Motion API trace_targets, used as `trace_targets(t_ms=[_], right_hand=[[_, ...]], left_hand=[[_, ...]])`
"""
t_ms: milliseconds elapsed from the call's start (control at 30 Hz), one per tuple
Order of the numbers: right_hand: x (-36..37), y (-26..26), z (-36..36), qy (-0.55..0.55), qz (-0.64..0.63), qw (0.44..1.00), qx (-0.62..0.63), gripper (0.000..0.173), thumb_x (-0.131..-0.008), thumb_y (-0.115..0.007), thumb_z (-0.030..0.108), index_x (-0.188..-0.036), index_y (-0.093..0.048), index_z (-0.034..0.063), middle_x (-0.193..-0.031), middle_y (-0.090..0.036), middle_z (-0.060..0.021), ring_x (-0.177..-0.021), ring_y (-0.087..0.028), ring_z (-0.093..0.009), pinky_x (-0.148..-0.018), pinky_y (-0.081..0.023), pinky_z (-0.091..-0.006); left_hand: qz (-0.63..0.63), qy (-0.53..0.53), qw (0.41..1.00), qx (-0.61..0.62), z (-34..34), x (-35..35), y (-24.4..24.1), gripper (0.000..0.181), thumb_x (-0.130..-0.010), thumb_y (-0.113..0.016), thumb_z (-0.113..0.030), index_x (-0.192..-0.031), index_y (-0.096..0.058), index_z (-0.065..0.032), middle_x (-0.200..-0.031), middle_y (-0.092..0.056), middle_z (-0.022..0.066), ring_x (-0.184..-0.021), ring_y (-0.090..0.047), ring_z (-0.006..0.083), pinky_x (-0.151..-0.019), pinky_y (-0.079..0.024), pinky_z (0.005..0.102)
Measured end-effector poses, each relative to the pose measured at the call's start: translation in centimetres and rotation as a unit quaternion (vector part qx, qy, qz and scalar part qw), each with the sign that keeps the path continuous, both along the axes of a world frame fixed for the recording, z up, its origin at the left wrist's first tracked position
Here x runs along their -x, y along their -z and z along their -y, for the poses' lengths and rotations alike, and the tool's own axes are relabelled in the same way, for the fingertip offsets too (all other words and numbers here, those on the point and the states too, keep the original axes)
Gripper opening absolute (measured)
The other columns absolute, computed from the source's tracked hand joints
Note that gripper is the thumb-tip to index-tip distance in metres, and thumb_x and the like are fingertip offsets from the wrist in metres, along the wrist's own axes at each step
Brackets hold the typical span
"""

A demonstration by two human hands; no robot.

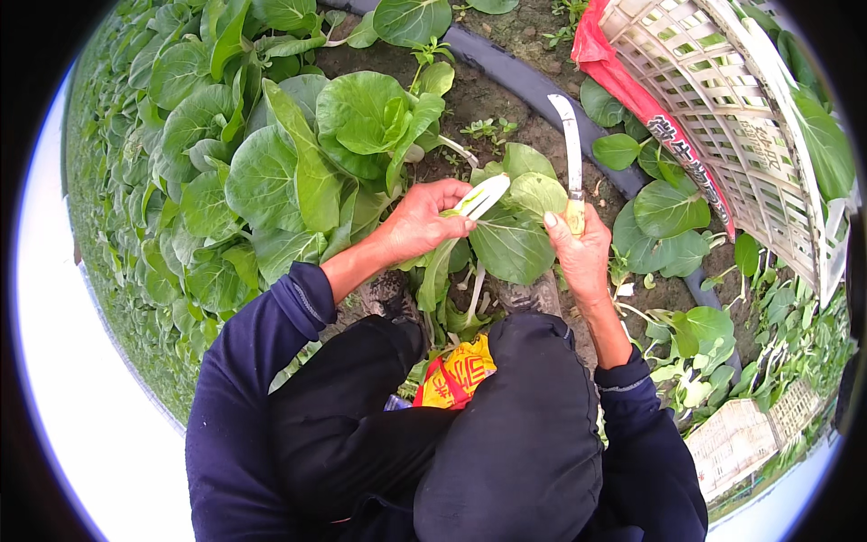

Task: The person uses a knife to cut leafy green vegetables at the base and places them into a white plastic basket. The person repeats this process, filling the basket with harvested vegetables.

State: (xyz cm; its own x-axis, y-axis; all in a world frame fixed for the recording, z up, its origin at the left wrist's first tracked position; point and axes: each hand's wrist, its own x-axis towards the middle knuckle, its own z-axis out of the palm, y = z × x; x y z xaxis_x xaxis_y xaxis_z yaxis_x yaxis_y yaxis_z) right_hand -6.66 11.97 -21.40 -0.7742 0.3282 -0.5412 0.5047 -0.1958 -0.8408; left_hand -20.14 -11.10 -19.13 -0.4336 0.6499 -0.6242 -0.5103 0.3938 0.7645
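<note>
In my left hand [433, 217] is a cut leafy green [486, 196], its pale white stalks pointing up to the right between thumb and fingers. My right hand [581, 247] is closed around the yellowish handle of a knife [571, 146], whose narrow curved blade points up, away from me. Between the hands, broad green leaves [513, 244] spread above the soil. Large growing leafy greens [359, 122] stand just beyond my left hand. Which of the leaves below belong to the held piece, I cannot tell.
A white plastic crate [731, 122] with a red printed strip [650, 115] on its side stands at the right. A dark hose [504, 71] curves over the soil. Pulled or fallen greens [698, 332] lie at lower right, near another crate [731, 440]. A yellow-and-red bag [457, 376] lies between my legs.
</note>
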Motion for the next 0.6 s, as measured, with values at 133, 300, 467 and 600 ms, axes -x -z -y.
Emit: trace_targets(t_ms=[133,300,467,600], right_hand=[[4.7,-1.7,0.4,-0.029,-0.084,0.985,0.149,0.016,-0.088,-0.072,0.012,-0.099,-0.064,0.0031,-0.085,-0.064,0.0016,-0.069,-0.053,-0.004,-0.06,-0.045,-0.0214],[5.5,-1.0,-1.0,-0.12,-0.055,0.976,0.175,0.015,-0.086,-0.072,0.01,-0.097,-0.064,0.0031,-0.08,-0.065,0.0015,-0.064,-0.054,-0.004,-0.058,-0.045,-0.0206],[4.4,0.5,-0.5,-0.054,-0.083,0.979,0.178,0.011,-0.085,-0.073,0.009,-0.087,-0.063,0.0051,-0.075,-0.061,0.0035,-0.064,-0.052,-0.003,-0.057,-0.042,-0.022],[4.1,2.5,-0.8,-0.07,-0.031,0.99,-0.118,0.021,-0.084,-0.075,0.016,-0.087,-0.061,0.0013,-0.069,-0.062,-0.0036,-0.061,-0.058,-0.014,-0.057,-0.046,-0.0323]], left_hand=[[0.186,-0.027,0.98,-0.06,-0.3,-0.1,-1.6,0.036,-0.088,-0.068,-0.012,-0.121,-0.057,-0.0003,-0.093,-0.068,0.0076,-0.084,-0.066,0.0145,-0.082,-0.052,0.0299],[0.245,-0.033,0.965,-0.082,-0.4,-0.2,-2.1,0.034,-0.087,-0.067,-0.016,-0.114,-0.057,0.0009,-0.086,-0.065,0.0065,-0.076,-0.062,0.0128,-0.074,-0.049,0.027],[0.263,0.01,0.964,-0.025,-0.6,0.1,-1.8,0.036,-0.086,-0.067,-0.015,-0.117,-0.058,0.0019,-0.083,-0.064,0.005,-0.072,-0.06,0.0103,-0.07,-0.047,0.0256],[-0.099,0.253,0.955,0.117,-2.0,-0.9,-2.4,0.025,-0.081,-0.065,-0.01,-0.101,-0.064,0.0038,-0.082,-0.067,0.01,-0.075,-0.066,0.0225,-0.067,-0.052,0.0365]])
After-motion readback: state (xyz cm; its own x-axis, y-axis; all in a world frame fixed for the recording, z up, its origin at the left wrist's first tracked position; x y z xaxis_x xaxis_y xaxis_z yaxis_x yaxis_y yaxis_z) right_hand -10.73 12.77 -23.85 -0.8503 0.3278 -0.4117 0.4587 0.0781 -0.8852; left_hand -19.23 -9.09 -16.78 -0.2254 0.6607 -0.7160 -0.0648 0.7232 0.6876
